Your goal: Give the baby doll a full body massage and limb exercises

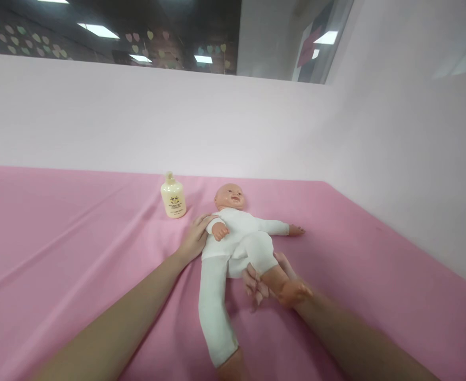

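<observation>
A baby doll [240, 233] in a white bodysuit lies on its back, head away from me. My left hand [195, 236] lies flat along the doll's side on the left, its fingers stretched towards the shoulder and partly hidden by the doll's small arm. One doll leg [274, 275] is bent up at the knee and turned to the right. Around that lower leg curl the fingers of my right hand [256, 283], which reaches in from beneath, so the palm is mostly out of sight. The other leg [216, 307] extends straight towards me.
A cream pump bottle [173, 198] stands left of the doll's head. Pink cloth [78, 254] with soft wrinkles covers the table. White walls [157, 121] border it at the back and right, with a window [169, 32] above the back one.
</observation>
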Tool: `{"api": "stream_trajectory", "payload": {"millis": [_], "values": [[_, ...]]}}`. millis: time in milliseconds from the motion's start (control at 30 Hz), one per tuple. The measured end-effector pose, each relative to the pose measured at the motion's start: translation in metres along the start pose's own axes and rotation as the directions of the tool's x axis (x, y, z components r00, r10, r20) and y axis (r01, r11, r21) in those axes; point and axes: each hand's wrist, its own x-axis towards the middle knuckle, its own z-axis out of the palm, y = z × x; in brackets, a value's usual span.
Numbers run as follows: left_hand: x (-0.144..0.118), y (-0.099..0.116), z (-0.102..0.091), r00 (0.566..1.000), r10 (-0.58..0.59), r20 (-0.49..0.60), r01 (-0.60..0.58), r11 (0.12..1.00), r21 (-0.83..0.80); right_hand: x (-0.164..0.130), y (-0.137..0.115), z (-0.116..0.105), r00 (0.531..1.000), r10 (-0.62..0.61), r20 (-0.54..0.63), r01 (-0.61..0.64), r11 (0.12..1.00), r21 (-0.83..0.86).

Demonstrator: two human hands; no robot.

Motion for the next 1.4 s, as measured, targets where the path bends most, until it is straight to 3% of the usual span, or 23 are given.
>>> {"api": "stream_trajectory", "payload": {"millis": [167, 367, 833, 967, 1100, 1233, 1400], "values": [[0.001, 0.001, 0.001, 1.000, 0.009, -0.004, -0.009, 1.000, 0.007, 0.001, -0.008, -0.005, 0.993, -0.109, -0.047, 0.117, 0.969, 0.219], [0.001, -0.001, 0.001, 1.000, 0.012, -0.007, -0.012, 1.000, 0.019, 0.001, -0.004, -0.007, 0.991, -0.101, -0.082, 0.116, 0.973, 0.198], [0.001, -0.004, 0.002, 1.000, 0.007, -0.022, -0.008, 0.999, -0.051, 0.001, -0.004, -0.004, 0.994, -0.110, -0.012, 0.111, 0.974, 0.199], [0.002, -0.013, 0.005, 0.992, -0.105, -0.077, 0.093, 0.985, -0.142, -0.002, 0.007, -0.013, 0.993, -0.053, 0.104, 0.034, 0.984, 0.176], [0.003, -0.018, 0.007, 0.961, -0.263, -0.090, 0.235, 0.941, -0.241, -0.008, 0.016, -0.016, 0.969, 0.112, 0.221, -0.139, 0.984, 0.113], [0.004, -0.017, 0.008, 0.935, -0.338, -0.107, 0.286, 0.899, -0.332, -0.011, 0.018, -0.012, 0.954, 0.278, 0.109, -0.269, 0.959, -0.085], [0.005, -0.018, 0.008, 0.933, -0.337, -0.124, 0.264, 0.878, -0.399, -0.007, 0.016, -0.006, 0.956, 0.277, 0.095, -0.258, 0.951, -0.172]]}}
